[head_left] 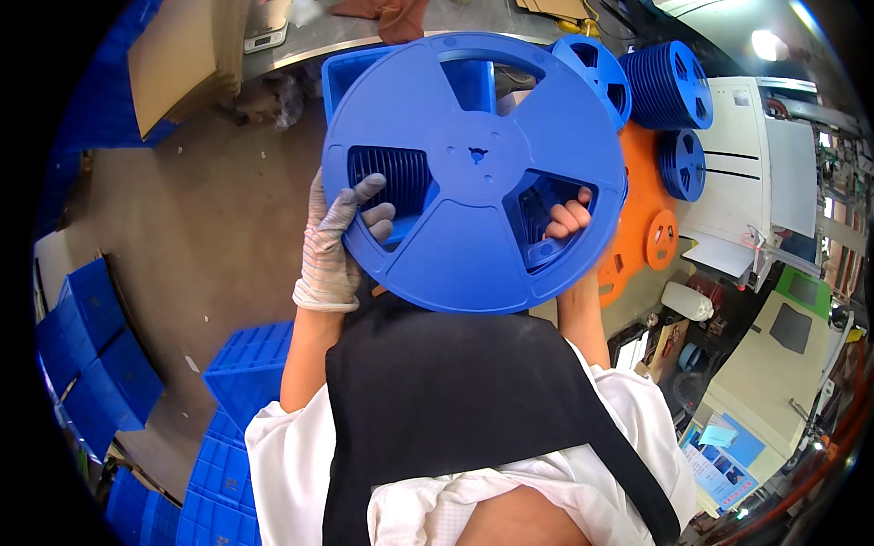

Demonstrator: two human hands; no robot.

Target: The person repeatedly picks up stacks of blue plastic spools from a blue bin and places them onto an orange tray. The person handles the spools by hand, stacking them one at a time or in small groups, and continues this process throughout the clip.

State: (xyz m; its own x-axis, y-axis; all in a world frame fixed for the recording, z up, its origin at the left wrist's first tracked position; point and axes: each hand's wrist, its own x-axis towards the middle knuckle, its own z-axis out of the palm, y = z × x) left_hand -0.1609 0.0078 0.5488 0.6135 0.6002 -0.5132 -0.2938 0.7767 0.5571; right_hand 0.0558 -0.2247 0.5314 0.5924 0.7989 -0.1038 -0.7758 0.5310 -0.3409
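A large blue plastic reel (455, 241) with cut-out windows and a small centre hole is held up in front of my black apron, its flat face toward me. My left hand (330, 238), in a striped knit glove, grips the left rim, with fingers reaching over it into a window. On the other side, my bare right hand (569, 217) curls its fingers through the right window, round the rim; its palm is hidden behind the reel. Through the left window a row of ribbed blue reel edges (391, 173) shows, beside a blue bin (339, 77) behind.
Stacked blue reels (669, 86) stand on an orange surface (642, 159) at the right, near an orange disc (662, 239). A metal table (337, 29) runs along the far side. Blue crates (218, 469) are at the lower left; cardboard (187, 64) leans upper left. Machines line the right.
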